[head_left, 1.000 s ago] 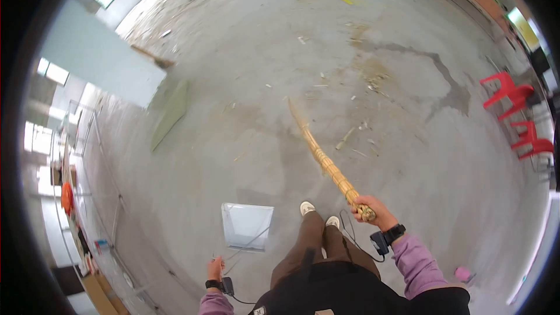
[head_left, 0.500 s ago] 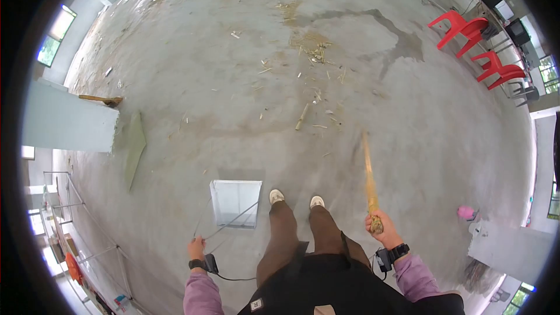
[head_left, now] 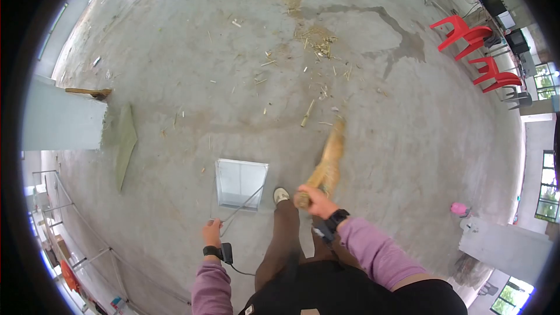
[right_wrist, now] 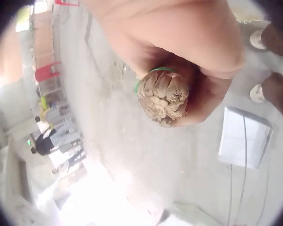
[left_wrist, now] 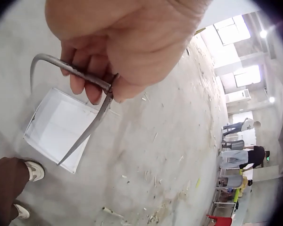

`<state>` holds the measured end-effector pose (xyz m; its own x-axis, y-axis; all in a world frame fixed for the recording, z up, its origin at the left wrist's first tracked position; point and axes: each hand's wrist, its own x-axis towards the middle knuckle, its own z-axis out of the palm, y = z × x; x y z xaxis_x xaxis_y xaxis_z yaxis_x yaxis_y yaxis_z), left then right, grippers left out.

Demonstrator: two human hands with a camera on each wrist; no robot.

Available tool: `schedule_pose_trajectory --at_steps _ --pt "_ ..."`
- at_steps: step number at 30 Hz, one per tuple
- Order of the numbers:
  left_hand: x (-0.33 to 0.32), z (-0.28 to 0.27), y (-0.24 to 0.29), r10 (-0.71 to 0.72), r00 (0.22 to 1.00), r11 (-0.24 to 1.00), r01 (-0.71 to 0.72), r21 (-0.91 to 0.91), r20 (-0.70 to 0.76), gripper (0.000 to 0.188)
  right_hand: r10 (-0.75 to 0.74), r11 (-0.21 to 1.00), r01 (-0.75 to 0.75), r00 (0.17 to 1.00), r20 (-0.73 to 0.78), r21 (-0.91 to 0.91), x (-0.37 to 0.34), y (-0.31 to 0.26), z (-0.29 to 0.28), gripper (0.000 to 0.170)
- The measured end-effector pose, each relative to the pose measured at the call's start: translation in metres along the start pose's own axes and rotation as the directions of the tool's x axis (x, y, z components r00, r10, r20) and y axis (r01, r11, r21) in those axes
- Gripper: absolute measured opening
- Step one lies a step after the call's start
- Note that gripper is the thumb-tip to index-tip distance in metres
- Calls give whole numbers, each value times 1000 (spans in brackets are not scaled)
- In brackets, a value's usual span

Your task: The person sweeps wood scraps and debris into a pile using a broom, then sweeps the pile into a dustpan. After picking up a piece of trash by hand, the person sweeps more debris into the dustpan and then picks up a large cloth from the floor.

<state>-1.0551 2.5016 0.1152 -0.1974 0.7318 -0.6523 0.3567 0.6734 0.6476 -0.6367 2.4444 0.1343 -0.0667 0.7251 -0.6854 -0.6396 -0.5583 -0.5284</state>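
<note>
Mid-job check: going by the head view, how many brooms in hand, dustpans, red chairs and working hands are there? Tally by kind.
Broom in hand: 1
Dustpan: 1
Red chairs: 2
Hands: 2 (left hand, right hand)
Total: 6

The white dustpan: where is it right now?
In the head view, the white dustpan is left of centre, beside the left shoe and ahead of the left hand, which holds its grey handle.

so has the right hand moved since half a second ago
Yes: in the head view, the right hand, gripping the broom, has moved left, farther from the nearer red chair.
</note>
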Motion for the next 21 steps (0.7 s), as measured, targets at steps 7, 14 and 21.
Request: schedule_pose_trajectory --at_steps 7,14,21 --pt "30 5 16 -37 999 994 38 -103 4 20 352 896 -349 935 42 274 56 -62 162 12" --pt "34 -7 -5 18 999 990 -24 141 41 33 233 869 -334 927 294 364 33 -141 132 19" --pt "38 10 17 -126 986 958 92 273 110 35 177 983 -175 984 -26 58 -73 -146 76 16"
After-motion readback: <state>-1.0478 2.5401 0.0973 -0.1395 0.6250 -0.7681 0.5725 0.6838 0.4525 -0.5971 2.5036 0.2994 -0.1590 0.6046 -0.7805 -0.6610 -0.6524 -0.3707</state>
